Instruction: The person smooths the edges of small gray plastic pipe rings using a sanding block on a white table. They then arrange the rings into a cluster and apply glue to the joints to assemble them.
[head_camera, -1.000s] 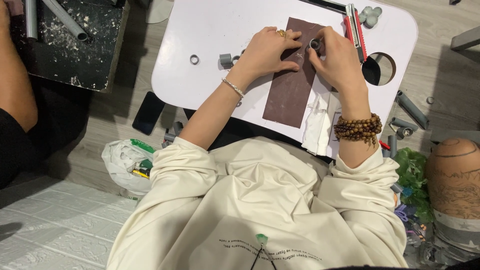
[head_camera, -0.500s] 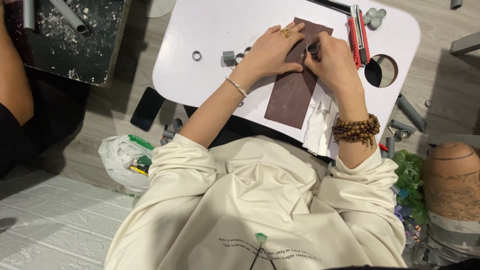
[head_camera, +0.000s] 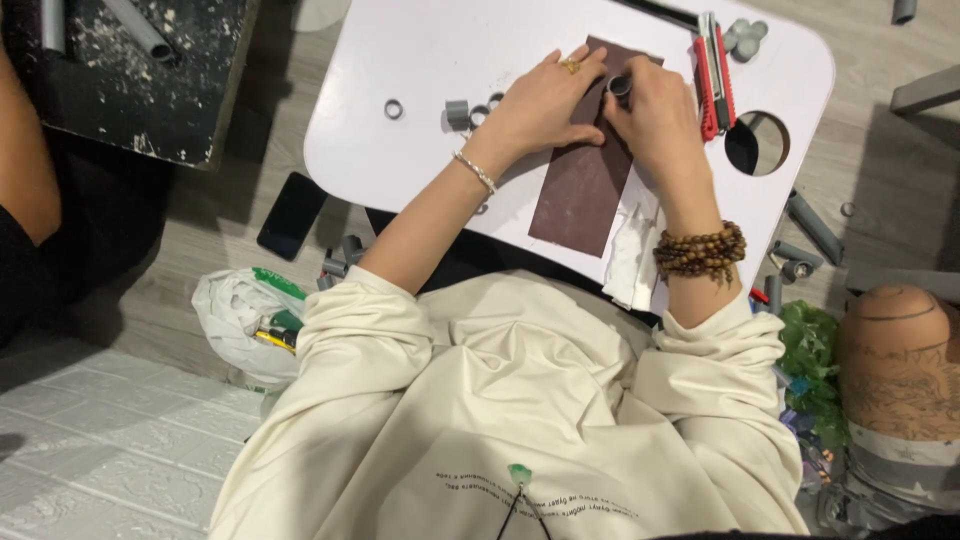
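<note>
A dark brown sheet of sandpaper (head_camera: 580, 190) lies on a small white table (head_camera: 420, 70). My left hand (head_camera: 545, 100), with a ring on one finger and a thin bracelet at the wrist, presses flat on the sheet's upper left. My right hand (head_camera: 660, 115), with a wooden bead bracelet at the wrist, grips a short grey pipe piece (head_camera: 621, 87) and holds its end against the sheet near the top. The two hands touch each other.
Grey rings and short pipe pieces (head_camera: 458, 112) lie left of my hands. A red cutter (head_camera: 712, 75) and a round hole (head_camera: 755, 143) are at the table's right. A white cloth (head_camera: 632, 255), a phone (head_camera: 292, 215), a plastic bag (head_camera: 245, 310) and floor pipe bits (head_camera: 815, 228) surround it. Another person's arm (head_camera: 25, 160) is at left.
Both hands and the pipe piece have shifted slightly up the brown sheet. The view has moved a little.
</note>
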